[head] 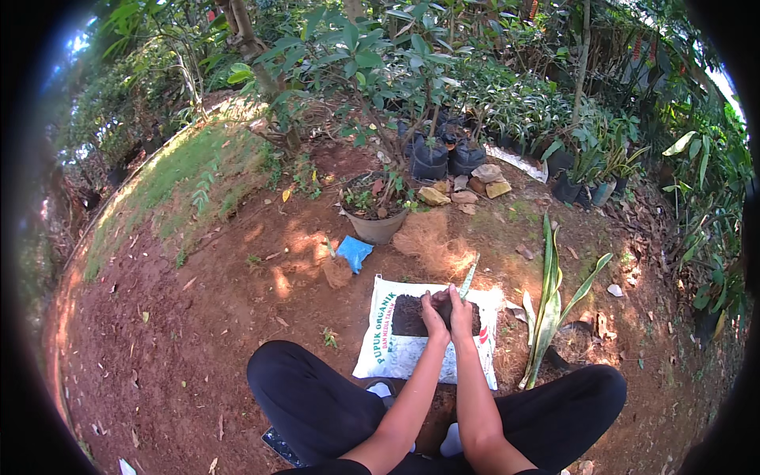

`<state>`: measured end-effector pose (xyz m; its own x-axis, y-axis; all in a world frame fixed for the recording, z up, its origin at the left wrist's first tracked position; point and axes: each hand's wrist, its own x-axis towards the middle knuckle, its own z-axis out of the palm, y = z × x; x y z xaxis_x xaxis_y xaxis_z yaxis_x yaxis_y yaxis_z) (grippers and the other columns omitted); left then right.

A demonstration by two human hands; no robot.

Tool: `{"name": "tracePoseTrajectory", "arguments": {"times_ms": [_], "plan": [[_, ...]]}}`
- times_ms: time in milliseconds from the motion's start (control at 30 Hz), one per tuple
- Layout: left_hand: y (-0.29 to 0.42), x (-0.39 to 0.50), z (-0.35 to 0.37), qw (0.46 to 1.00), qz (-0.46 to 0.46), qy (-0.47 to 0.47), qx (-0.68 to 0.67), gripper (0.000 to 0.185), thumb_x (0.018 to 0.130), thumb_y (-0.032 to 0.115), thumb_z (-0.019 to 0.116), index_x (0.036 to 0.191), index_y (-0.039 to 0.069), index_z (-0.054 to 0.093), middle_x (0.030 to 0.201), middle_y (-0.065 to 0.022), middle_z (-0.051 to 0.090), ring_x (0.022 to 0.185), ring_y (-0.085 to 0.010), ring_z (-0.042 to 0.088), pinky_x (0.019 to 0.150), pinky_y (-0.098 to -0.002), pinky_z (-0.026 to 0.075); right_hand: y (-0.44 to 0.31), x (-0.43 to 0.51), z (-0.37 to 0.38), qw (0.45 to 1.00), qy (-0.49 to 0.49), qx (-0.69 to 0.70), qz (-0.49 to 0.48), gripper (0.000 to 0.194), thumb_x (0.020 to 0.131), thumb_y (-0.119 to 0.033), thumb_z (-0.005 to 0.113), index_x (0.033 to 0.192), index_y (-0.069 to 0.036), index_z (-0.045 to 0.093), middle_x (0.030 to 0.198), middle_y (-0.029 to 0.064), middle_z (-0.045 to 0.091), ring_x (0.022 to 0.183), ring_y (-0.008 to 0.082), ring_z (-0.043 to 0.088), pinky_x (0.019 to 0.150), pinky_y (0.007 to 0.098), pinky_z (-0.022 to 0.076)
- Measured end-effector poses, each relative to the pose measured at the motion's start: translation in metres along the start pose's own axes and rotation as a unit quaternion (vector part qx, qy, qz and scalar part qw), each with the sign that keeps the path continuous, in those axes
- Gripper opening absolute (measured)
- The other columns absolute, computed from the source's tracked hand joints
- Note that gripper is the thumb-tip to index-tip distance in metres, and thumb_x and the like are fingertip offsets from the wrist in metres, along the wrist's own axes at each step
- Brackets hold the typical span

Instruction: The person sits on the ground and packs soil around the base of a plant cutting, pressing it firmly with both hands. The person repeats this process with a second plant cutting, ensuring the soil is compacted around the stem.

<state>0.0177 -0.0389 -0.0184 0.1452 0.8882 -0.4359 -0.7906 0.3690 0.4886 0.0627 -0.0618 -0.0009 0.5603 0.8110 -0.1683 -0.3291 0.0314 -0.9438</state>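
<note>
My left hand (436,322) and my right hand (461,320) are cupped together around a clump of dark soil (443,305). A variegated leaf cutting (469,278), like snake plant, sticks up from between them, beside my right fingers; its lower end is hidden. Beneath my hands, a flat bed of dark soil (408,317) lies on a white printed plastic sack (380,356) spread on the ground. Past the sack's far edge is a loose heap of brown coconut fibre (432,240). Long snake plant leaves (549,309) rest to the right.
A blue packet (354,254) lies near a small fibre bundle (337,272) with a leaf tip. Behind stands a potted shrub (377,228). Several stones (433,196) and black planting bags (429,159) are farther back. My bent knees (309,380) flank the sack.
</note>
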Motion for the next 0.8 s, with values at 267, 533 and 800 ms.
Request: {"name": "tracePoseTrajectory", "arguments": {"times_ms": [267, 533, 800], "plan": [[0.020, -0.030, 0.020, 0.962, 0.150, 0.178, 0.143, 0.041, 0.095, 0.034, 0.048, 0.084, -0.003, 0.064, 0.083, -0.0090, 0.064, 0.078, -0.0192, 0.060, 0.075, -0.0332, 0.046, 0.009, 0.000, 0.002, 0.993, -0.081, -0.065, 0.052, 0.052, 0.092, -0.046, 0.059, 0.093, 0.004, 0.071, 0.090, 0.0136, 0.069, 0.086, 0.0181, 0.062, 0.082, 0.0307, 0.0459], [0.030, -0.047, 0.038, 0.935, 0.232, 0.217, 0.156, 0.041, 0.096, 0.032, 0.050, 0.081, -0.004, 0.062, 0.077, -0.0090, 0.065, 0.067, -0.0180, 0.061, 0.063, -0.0318, 0.048, -0.016, -0.011, 0.009, 0.984, -0.137, -0.023, 0.114, 0.039, 0.087, -0.033, 0.068, 0.101, 0.004, 0.067, 0.092, 0.0094, 0.068, 0.083, 0.0144, 0.061, 0.074, 0.0271, 0.0481], [0.036, -0.046, 0.036, 0.970, 0.117, 0.187, 0.105, 0.044, 0.096, 0.036, 0.046, 0.108, -0.004, 0.060, 0.103, -0.0120, 0.061, 0.092, -0.0217, 0.058, 0.080, -0.0348, 0.045, -0.018, -0.010, 0.014, 0.990, -0.109, -0.047, 0.073, 0.026, 0.083, -0.020, 0.070, 0.093, 0.004, 0.068, 0.084, 0.0084, 0.067, 0.071, 0.0128, 0.061, 0.063, 0.0257, 0.0477]]}}
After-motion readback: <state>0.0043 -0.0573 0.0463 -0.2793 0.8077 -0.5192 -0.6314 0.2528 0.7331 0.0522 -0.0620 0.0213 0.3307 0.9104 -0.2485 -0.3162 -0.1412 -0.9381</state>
